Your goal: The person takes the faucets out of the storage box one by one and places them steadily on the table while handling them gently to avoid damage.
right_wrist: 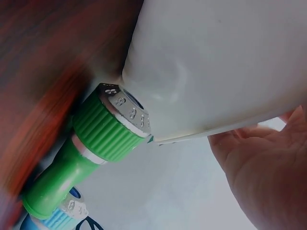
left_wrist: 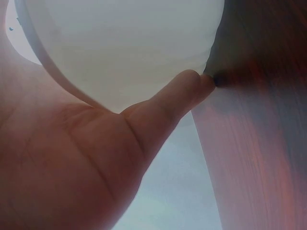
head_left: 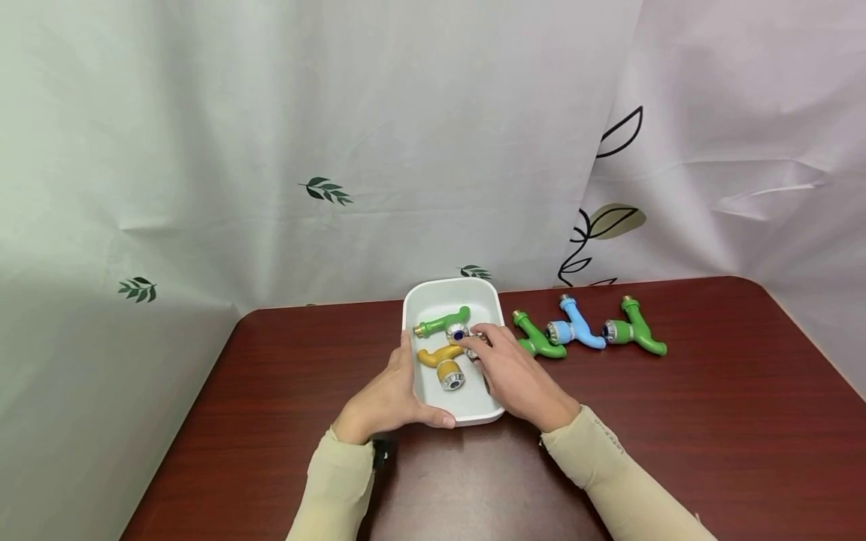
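A white tray (head_left: 485, 412) stands on the table, my left hand (head_left: 386, 391) holding its left side and near corner, thumb along the near end. Inside lie a green tap (head_left: 440, 324) with a silver-rimmed handle and a yellow tap (head_left: 440, 357), its handle towards me. Over the right rim reaches my right hand (head_left: 517, 379), its fingers curled down at a silver tap handle (head_left: 476, 347) beside the yellow tap. The fingers hide most of that piece. In the right wrist view the fingertips are behind the tray wall (right_wrist: 225, 62).
Right of the tray lie another green tap (head_left: 539, 340), a light blue tap (head_left: 575, 327) and a further green tap (head_left: 636, 329). The nearest one's ribbed handle (right_wrist: 108, 122) is close against the tray. A patterned curtain (head_left: 379, 150) hangs behind the dark red table (head_left: 304, 376).
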A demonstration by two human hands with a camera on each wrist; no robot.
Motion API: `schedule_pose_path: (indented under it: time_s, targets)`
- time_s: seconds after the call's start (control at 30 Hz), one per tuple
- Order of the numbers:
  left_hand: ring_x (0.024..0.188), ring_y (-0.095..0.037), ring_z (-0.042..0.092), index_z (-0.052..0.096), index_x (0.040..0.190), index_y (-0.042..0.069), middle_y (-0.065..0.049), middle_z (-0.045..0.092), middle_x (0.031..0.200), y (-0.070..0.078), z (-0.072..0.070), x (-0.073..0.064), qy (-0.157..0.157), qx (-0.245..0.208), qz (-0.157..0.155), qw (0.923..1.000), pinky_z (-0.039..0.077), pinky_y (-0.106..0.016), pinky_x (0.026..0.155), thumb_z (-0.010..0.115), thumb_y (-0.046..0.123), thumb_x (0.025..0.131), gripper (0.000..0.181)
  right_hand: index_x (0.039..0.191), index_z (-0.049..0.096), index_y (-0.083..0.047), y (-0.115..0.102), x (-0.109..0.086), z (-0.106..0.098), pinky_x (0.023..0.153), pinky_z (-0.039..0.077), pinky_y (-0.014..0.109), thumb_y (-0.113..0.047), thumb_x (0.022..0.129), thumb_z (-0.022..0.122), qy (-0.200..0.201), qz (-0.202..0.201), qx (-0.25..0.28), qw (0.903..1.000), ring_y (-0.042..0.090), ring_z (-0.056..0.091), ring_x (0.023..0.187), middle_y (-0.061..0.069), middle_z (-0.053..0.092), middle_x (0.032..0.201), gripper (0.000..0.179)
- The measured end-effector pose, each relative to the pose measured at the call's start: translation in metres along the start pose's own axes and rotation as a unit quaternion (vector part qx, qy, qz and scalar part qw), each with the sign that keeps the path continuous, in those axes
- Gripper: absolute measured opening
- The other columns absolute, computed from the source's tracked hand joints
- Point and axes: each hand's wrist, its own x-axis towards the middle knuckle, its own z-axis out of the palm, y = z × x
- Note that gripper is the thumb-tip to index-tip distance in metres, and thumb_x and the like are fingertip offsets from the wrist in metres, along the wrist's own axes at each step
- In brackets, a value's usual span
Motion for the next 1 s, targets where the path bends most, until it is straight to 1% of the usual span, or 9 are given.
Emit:
schedule_pose_path:
  time_s: [0.13, 0.43, 0.7, 1.0]
  targets:
    - [0.11, -0.026, 0.055, -0.013, 0.158, 0.002, -0.023, 0.029, 0.154, -0.001, 0.0, -0.001, -0.002, -0.002, -0.004, 1.0, 0.046, -0.042, 0.096, 0.097, 0.05, 0.057, 0.158, 0.129, 0.065, -0.008, 0.001, 0.0, -0.001, 0.097, 0.047, 0.042, -0.001, 0.096, 0.064, -0.004, -0.004, -0.008, 0.9999, 0.029, 0.055, 0.116, 0.013, 0.058, 0.128, 0.034]
    - [0.117, -0.028, 0.052, -0.015, 0.158, 0.002, -0.025, 0.026, 0.156, -0.002, 0.001, -0.001, -0.002, -0.009, -0.001, 1.0, 0.044, -0.043, 0.1, 0.097, 0.05, 0.057, 0.158, 0.128, 0.065, -0.009, 0.002, -0.001, -0.005, 0.097, 0.047, 0.042, -0.005, 0.096, 0.067, -0.001, -0.002, 0.011, 0.9999, 0.028, 0.055, 0.116, 0.011, 0.058, 0.127, 0.033]
    - [0.117, -0.028, 0.052, -0.013, 0.159, 0.004, -0.024, 0.031, 0.151, -0.004, 0.002, 0.0, 0.002, -0.021, 0.017, 0.9996, 0.044, -0.043, 0.099, 0.098, 0.047, 0.056, 0.158, 0.129, 0.063, -0.009, 0.002, -0.003, -0.009, 0.096, 0.048, 0.042, -0.004, 0.096, 0.067, 0.006, 0.007, 0.021, 0.9997, 0.026, 0.053, 0.116, 0.011, 0.056, 0.129, 0.034]
    - [0.118, -0.028, 0.052, -0.013, 0.158, 0.001, -0.024, 0.029, 0.153, -0.001, 0.001, 0.0, 0.0, -0.01, 0.008, 0.9999, 0.044, -0.043, 0.099, 0.097, 0.049, 0.056, 0.158, 0.127, 0.063, -0.008, 0.001, -0.002, -0.016, 0.1, 0.046, 0.043, -0.006, 0.097, 0.066, 0.016, 0.01, 0.034, 0.9993, 0.026, 0.053, 0.12, 0.01, 0.056, 0.128, 0.031]
